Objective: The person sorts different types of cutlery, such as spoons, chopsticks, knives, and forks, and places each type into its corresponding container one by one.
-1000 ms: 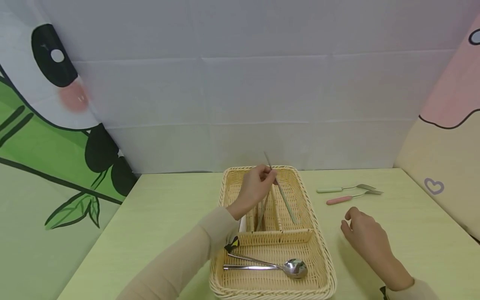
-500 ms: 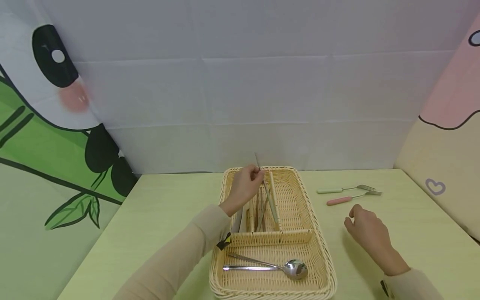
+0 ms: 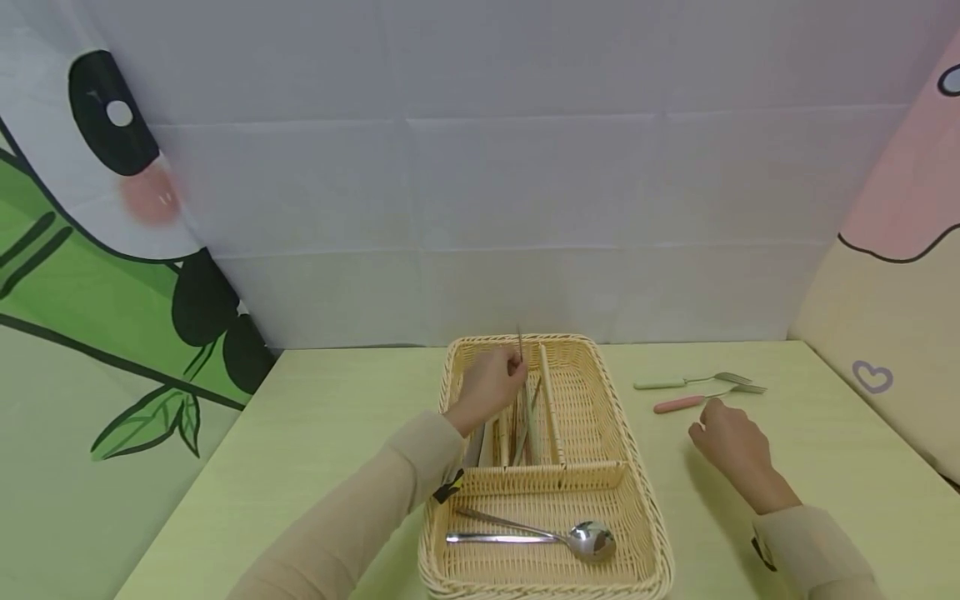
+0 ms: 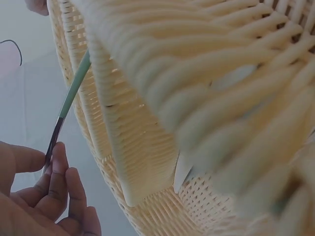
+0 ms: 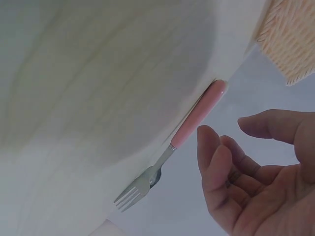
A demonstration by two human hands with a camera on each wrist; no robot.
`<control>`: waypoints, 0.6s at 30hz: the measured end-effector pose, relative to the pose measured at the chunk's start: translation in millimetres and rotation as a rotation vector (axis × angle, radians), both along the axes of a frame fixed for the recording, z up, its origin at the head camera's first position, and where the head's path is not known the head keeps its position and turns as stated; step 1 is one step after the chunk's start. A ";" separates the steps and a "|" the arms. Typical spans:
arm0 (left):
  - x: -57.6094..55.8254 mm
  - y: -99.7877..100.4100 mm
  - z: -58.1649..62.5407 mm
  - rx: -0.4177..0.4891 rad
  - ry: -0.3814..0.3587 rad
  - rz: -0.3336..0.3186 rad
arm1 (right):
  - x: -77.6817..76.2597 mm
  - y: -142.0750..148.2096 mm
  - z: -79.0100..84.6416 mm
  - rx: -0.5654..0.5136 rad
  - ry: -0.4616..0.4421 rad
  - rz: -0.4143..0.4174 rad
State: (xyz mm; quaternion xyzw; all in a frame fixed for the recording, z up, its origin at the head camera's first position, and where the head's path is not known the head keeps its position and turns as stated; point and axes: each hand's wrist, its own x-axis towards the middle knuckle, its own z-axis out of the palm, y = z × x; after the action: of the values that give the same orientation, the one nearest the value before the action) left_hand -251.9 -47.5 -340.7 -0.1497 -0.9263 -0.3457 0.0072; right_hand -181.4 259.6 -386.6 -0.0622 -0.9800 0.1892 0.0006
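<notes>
My left hand [image 3: 489,387] pinches a green-handled table knife [image 4: 75,88] by its metal end, between thumb and fingers. The knife's handle slants down into the narrow middle compartment of a wicker cutlery basket [image 3: 654,508]. Other thin utensils [image 3: 514,433] lie in that compartment, their kind hard to tell. My right hand [image 3: 735,446] hovers over the table on the right, fingers loosely bent and holding nothing. Just beyond it lies a fork with a pink handle [image 5: 202,110], apart from the fingers in the right wrist view. A green-handled fork [image 3: 660,384] lies behind that one.
Shiny metal spoons [image 3: 592,540] lie crossed in the basket's front compartment. Wicker dividers [image 3: 552,400] split the back part lengthwise. A pale wood-look table [image 3: 345,433] carries everything. A grey-white cloth wall [image 3: 525,183] stands behind, with printed panels on both sides.
My left hand has moved left with the knife, from over the right compartment to the middle one, then lowered its handle in. My right hand has shifted slightly toward the pink fork.
</notes>
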 end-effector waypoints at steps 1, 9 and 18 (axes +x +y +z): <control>0.8 0.7 -0.3 -0.018 -0.005 -0.005 | -2.8 -0.4 -1.2 -0.011 0.001 0.004; 4.8 6.2 -2.1 -0.115 -0.042 -0.015 | -20.5 -5.7 -5.6 -0.064 0.020 0.032; 3.0 10.6 -8.6 -0.149 -0.083 -0.020 | -34.6 -13.1 -4.7 -0.028 -0.071 0.004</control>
State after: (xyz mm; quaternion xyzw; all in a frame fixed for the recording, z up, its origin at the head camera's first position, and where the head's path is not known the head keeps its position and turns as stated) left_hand -248.9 -36.9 -349.3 -0.1445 -0.9475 -0.2816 -0.0458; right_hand -216.0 246.5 -391.3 -0.0670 -0.9768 0.2004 -0.0354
